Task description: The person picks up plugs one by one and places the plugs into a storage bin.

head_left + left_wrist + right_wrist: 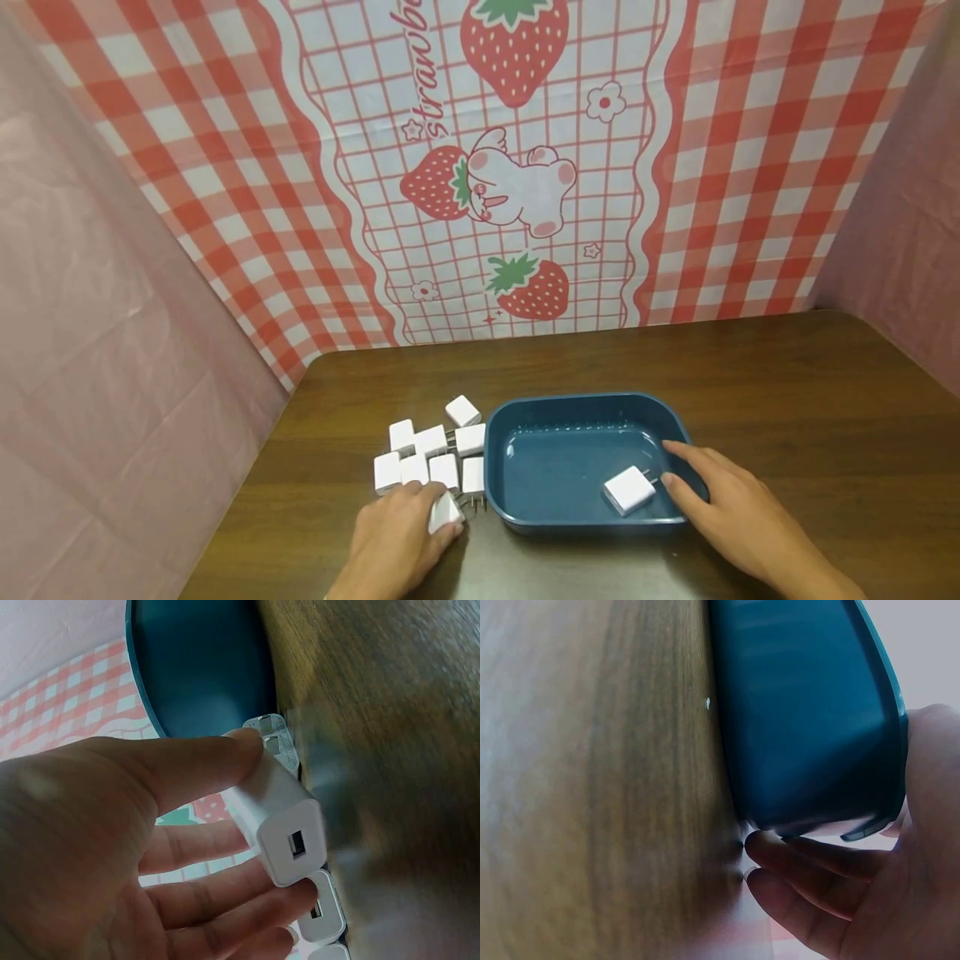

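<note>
My left hand pinches a white USB wall charger between thumb and fingers, its USB port facing the left wrist camera. In the head view this charger lies at the near side of a group of similar white chargers, left of a dark blue tray. One white charger lies inside the tray near its right end, prongs pointing right. My right hand holds the tray's right end, thumb over the rim and other fingers curled against the outside wall, as the right wrist view shows.
The chargers sit close together, some against the tray's left wall, with one apart at the back. The brown wooden table extends to the right. A red checked strawberry cloth hangs behind, and pink cloth hangs at the sides.
</note>
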A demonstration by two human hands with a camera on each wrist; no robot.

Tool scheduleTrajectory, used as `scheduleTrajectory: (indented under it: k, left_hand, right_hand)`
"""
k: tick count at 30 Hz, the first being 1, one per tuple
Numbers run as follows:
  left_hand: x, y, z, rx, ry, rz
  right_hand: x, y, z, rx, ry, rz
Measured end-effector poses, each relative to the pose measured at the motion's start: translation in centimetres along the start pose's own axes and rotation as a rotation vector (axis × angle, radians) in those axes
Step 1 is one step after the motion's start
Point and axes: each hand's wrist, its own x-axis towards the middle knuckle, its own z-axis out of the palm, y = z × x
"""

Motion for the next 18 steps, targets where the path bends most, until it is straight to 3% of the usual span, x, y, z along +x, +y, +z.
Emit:
scheduleTrajectory:
  k: [8, 14, 18]
  left_hand:
    - [0.4, -0.2, 0.1, 0.002, 0.215, 0.03]
    - [1.2, 0.1, 0.0, -0.03, 0.326, 0.04]
    - [1.6, 0.8, -0.1, -0.069, 0.402, 0.094]
  right_hand:
    - [0.1, 0.1, 0.0, -0.001, 0.013, -0.004]
    - [0.2, 0.0, 0.0, -0.011, -0.02, 0.027]
    - [0.2, -0.1, 0.1, -0.013, -0.027, 0.039]
